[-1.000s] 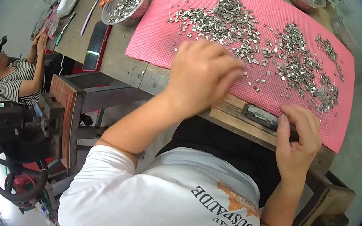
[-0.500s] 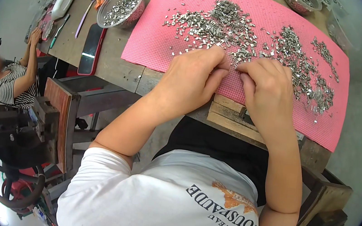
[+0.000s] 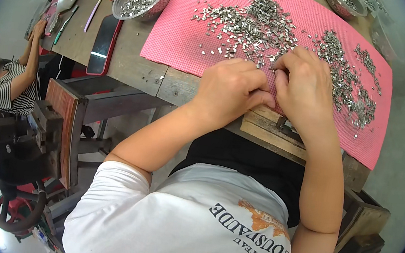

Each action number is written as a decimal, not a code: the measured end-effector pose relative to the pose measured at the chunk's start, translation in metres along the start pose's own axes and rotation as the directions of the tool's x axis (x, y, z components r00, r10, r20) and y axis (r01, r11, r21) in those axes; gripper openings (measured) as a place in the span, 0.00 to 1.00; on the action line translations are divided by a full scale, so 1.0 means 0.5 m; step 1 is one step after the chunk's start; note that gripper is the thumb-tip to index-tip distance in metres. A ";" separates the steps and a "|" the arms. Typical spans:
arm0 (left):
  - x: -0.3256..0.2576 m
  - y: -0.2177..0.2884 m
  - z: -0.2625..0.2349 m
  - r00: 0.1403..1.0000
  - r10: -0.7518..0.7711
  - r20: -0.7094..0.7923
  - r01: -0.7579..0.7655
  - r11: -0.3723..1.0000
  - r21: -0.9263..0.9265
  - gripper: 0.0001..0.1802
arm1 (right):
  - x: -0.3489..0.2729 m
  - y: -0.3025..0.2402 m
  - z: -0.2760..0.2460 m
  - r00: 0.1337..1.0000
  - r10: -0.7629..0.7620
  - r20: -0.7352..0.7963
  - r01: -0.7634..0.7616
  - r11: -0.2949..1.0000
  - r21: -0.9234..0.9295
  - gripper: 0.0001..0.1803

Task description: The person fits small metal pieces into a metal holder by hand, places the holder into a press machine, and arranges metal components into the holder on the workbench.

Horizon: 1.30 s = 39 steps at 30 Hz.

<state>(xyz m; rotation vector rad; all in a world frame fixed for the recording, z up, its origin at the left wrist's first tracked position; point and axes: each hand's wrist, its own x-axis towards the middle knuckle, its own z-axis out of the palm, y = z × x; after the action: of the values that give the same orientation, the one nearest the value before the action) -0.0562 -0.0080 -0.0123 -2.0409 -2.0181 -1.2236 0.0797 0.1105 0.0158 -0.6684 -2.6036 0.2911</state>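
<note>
Flanking right grip [image 3: 304,86]: metal pieces [image 3: 264,28]

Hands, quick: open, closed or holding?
Left hand: curled closed; whether it holds anything cannot be told.
Right hand: curled, thumb near forefinger; any hold cannot be told.

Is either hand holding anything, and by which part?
Can't be told: the left hand and right hand curl at the near edge of the pink textured mat, hiding anything pinched.
</note>
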 end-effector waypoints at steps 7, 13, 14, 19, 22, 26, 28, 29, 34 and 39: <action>-0.004 0.018 -0.015 0.995 0.034 0.097 -0.042 0.996 0.083 0.09 | -0.020 0.013 -0.005 0.994 0.020 -0.110 -0.004 0.989 0.146 0.06; -0.002 0.018 -0.049 0.990 -0.055 0.132 0.038 0.991 0.128 0.03 | -0.111 0.040 -0.089 0.988 0.137 -0.077 -0.106 0.941 0.322 0.03; -0.005 0.019 -0.045 0.991 -0.046 0.127 0.028 0.990 0.136 0.03 | -0.132 0.047 -0.100 0.983 0.175 -0.050 -0.145 0.919 0.367 0.03; 0.007 0.043 -0.017 0.996 0.014 0.091 -0.011 0.999 -0.030 0.04 | -0.222 0.052 -0.121 0.957 0.288 -0.034 -0.248 0.875 0.417 0.03; 0.021 0.077 -0.009 0.979 0.141 0.150 -0.120 0.983 -0.141 0.06 | -0.245 0.038 -0.121 0.965 0.257 -0.059 -0.220 0.908 0.357 0.05; 0.022 0.113 0.029 0.970 0.194 0.146 -0.159 0.961 -0.225 0.08 | -0.250 0.038 -0.108 0.970 0.210 -0.119 -0.168 0.941 0.295 0.06; 0.020 0.121 0.043 0.965 0.206 0.163 -0.169 0.962 -0.214 0.08 | -0.251 0.037 -0.103 0.971 0.173 -0.162 -0.127 0.957 0.262 0.08; 0.019 0.125 0.047 0.966 0.203 0.162 -0.168 0.964 -0.208 0.08 | -0.252 0.037 -0.101 0.970 0.179 -0.166 -0.131 0.955 0.265 0.08; 0.017 0.135 0.059 0.964 0.206 0.170 -0.179 0.970 -0.163 0.08 | -0.253 0.036 -0.092 0.969 0.151 -0.193 -0.106 0.969 0.223 0.10; 0.016 0.136 0.058 0.963 0.209 0.172 -0.194 0.976 -0.104 0.09 | -0.251 0.034 -0.087 0.969 0.124 -0.213 -0.086 0.980 0.180 0.12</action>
<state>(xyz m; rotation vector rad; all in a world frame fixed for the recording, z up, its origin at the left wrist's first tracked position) 0.0152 0.0025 0.0053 -2.4105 -1.7936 -1.1425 0.2056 0.0665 0.0042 -0.7350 -2.3037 0.4393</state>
